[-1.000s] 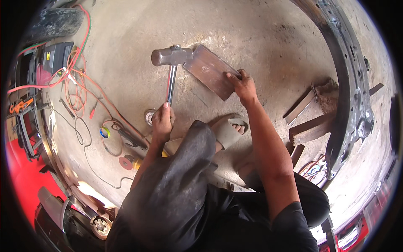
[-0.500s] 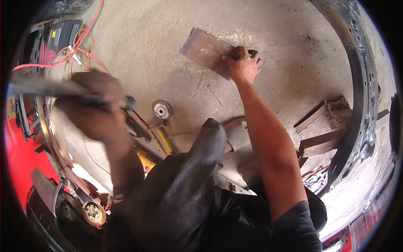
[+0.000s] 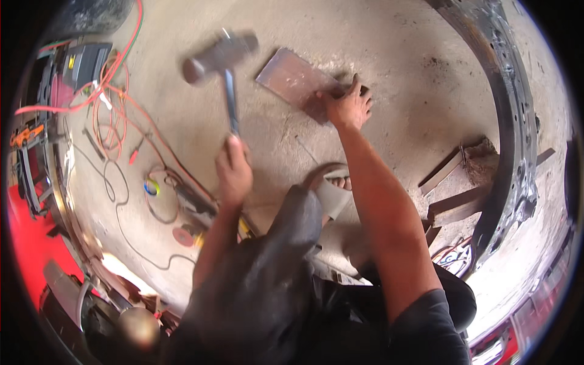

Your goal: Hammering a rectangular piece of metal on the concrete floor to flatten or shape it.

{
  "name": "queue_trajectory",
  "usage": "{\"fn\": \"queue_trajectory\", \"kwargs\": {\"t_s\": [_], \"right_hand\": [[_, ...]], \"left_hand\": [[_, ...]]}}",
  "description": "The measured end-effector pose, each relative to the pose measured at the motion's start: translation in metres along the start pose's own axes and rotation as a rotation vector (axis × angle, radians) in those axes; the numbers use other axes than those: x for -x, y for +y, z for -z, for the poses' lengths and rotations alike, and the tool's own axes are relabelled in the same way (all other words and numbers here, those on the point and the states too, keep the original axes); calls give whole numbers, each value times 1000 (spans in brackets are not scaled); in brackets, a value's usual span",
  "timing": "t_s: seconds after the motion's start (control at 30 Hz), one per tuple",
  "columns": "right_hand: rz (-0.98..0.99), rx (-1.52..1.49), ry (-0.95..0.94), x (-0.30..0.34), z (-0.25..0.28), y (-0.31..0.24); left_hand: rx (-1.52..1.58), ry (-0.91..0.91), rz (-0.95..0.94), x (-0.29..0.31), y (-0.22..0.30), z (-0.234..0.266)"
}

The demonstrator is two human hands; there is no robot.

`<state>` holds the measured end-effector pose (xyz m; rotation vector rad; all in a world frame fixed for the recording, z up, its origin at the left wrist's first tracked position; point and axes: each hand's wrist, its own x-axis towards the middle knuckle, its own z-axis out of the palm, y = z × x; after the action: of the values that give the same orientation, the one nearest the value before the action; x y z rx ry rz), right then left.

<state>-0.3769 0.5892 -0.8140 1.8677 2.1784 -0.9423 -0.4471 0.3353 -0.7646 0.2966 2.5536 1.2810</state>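
Observation:
My left hand [image 3: 234,167] is closed round the handle of a hammer [image 3: 220,58]. Its heavy, dark head is in the air left of a metal plate [image 3: 293,80], slightly blurred by motion. The plate is a flat, rusty rectangle tilted across the concrete floor. At its right end my right hand [image 3: 349,108] grips it, thumb pressed on the top face and fingers curled over the far side. Something dark shows beside those fingers, but I cannot make out what it is.
Red hoses [image 3: 109,91] and a thin dark cable [image 3: 125,201] lie at left. A power tool with a reddish disc [image 3: 184,236] rests near my left forearm. Rusty steel pieces [image 3: 459,207] lie at right beside a long curved metal beam [image 3: 517,134]. My sandalled foot [image 3: 336,185] is close by.
My left hand has swung the hammer from far left, towards the plate, and the whole hammer head now shows. My right hand stays on the plate's end.

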Motion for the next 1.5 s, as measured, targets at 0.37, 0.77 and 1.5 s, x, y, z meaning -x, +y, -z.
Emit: {"fn": "queue_trajectory", "kwargs": {"t_s": [0.37, 0.77, 1.5], "right_hand": [[17, 6, 13, -15, 16, 12], [108, 94, 20, -9, 16, 15], [-51, -101, 0, -4, 9, 21]], "left_hand": [[759, -97, -624, -59, 163, 37], [324, -307, 55, 25, 58, -18], [-67, -114, 81, -2, 27, -33]]}}
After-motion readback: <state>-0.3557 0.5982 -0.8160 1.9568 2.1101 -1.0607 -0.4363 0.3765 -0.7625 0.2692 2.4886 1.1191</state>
